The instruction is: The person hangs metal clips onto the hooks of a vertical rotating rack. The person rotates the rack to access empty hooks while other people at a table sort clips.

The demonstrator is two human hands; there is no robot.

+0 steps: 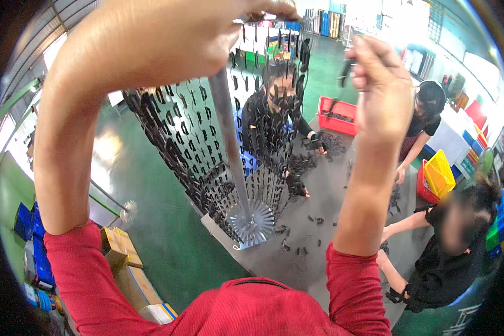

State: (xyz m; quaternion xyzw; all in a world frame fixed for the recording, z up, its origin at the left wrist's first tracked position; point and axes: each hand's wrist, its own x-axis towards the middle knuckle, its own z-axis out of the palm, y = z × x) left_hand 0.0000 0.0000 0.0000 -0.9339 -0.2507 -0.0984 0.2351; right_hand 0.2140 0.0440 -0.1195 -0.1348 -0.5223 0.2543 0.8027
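A tall rack with a grey metal pole (229, 129) rises in front of me, hung all around with columns of small black curved pieces (187, 126). A spoked metal disc (251, 223) forms its lower end. My left hand (252, 14) reaches over the rack's top, its fingers bent down at the rack's upper rim. The picture's upper edge cuts off part of that hand, and what it grips is hidden. To the right of the rack, my right hand (382, 78) is raised, with thumb and fingers pinching a small black piece (344, 73), which is blurred.
Loose black pieces (316, 220) lie on the grey table (319, 263). A red tray (337, 116) stands at its far side. One person (263, 123) sits behind the rack, others (442, 263) at the right. Cardboard boxes (120, 246) and blue bins (33, 246) stand left, a yellow basket (439, 171) right.
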